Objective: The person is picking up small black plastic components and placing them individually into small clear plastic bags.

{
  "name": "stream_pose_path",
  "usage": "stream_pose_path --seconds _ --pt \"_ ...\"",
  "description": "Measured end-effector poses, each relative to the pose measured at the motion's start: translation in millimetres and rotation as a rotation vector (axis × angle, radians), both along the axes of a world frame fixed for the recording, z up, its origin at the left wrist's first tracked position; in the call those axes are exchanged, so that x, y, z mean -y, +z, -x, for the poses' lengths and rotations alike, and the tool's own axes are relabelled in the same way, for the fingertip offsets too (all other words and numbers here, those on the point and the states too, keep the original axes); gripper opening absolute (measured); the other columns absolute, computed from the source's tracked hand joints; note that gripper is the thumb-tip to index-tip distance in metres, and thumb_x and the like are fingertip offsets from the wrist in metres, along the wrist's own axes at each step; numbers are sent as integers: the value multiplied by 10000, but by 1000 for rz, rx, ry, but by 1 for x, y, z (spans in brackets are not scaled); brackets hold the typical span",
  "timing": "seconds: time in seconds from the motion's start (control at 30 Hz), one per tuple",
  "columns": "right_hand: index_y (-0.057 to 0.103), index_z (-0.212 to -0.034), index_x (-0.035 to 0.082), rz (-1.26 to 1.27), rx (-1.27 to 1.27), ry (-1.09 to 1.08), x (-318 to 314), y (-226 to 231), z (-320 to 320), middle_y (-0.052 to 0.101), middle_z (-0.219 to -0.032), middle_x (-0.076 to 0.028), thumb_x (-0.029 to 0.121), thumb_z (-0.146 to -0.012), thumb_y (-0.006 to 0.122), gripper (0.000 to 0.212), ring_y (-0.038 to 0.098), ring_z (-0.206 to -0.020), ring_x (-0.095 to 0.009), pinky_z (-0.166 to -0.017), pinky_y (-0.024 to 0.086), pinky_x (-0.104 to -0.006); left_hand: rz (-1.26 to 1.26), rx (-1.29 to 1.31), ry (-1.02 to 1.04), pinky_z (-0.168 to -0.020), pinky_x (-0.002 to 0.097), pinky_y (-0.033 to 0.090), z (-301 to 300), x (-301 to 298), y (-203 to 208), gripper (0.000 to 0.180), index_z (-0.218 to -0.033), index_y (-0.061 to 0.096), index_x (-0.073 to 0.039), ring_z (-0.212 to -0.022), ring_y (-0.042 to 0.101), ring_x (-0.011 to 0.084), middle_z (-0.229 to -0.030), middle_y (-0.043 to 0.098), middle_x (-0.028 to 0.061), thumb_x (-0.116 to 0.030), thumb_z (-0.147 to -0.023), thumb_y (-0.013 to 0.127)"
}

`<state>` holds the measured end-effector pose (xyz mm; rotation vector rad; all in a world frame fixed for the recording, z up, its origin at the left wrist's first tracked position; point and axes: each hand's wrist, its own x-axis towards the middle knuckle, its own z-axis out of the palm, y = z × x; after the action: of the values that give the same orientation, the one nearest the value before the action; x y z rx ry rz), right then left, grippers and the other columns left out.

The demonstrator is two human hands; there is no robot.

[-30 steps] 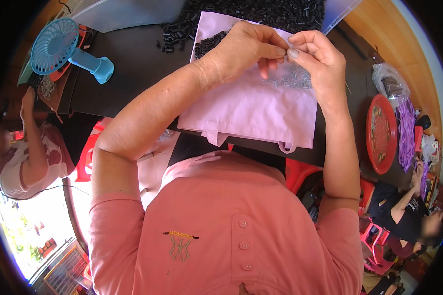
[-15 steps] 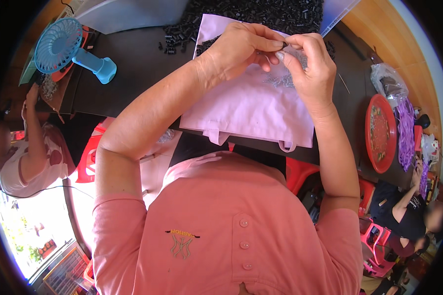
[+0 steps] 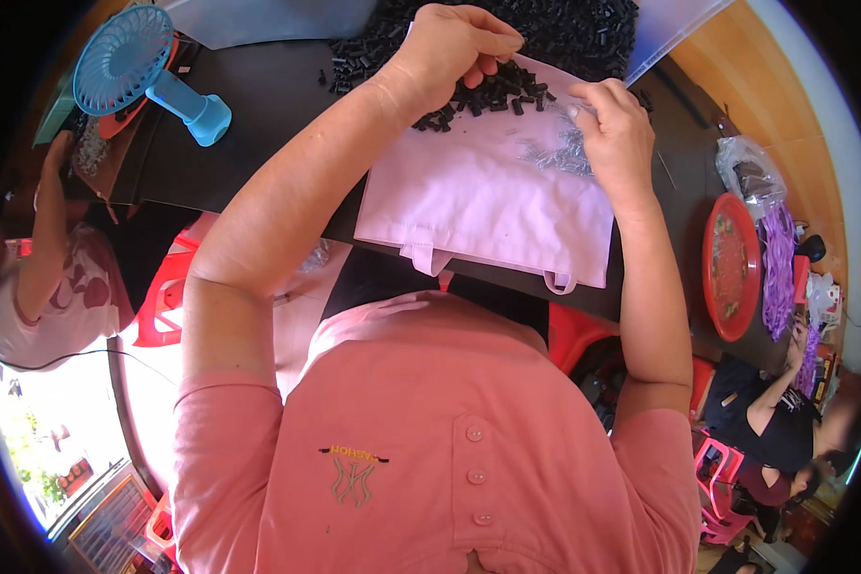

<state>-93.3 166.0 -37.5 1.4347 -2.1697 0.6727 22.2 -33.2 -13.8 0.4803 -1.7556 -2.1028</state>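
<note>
I see the left hand (image 3: 457, 50) over small black cylinders (image 3: 509, 88), now parted from the right hand (image 3: 618, 136), curled beside thin silvery pins (image 3: 557, 155); whether either grips, I can't tell.

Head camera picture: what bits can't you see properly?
In the head view:
Left hand: anything pinched there is too small to tell.
Silvery pieces: the right hand hides where they end.
Big black pile: cut off by the top edge.
Red tray: its contents are too small to name.
</note>
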Motion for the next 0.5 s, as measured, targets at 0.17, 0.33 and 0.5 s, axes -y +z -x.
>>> stream_pose_path --seconds 0.17,0.33,0.5 --pt "712 -945 173 -80 -68 39 7 -4 -8 609 -911 -16 89 -746 692 217 600 -941 -250 -796 454 -398 92 -19 -14 -470 241 398 7 9 -13 94 -871 670 10 -529 514 119 -688 615 65 -81 -852 659" --pt "718 -961 177 -98 -64 69 14 -9 -4 611 -910 -27 100 -739 702 235 604 -942 -257 -800 452 -401 229 -67 4 -457 211 409 19 20 -29 141 -926 718 -1 -580 533 72 -724 639 37 -87 -814 713" --pt "701 -925 145 -175 245 42 18 1 -6 617 -893 -47 109 -740 707 188 614 -934 -271 -797 447 -415 263 -51 -8 -470 199 411 16 19 -26 159 -966 712 9 -605 542 69 -757 646 35 -88 -841 693"
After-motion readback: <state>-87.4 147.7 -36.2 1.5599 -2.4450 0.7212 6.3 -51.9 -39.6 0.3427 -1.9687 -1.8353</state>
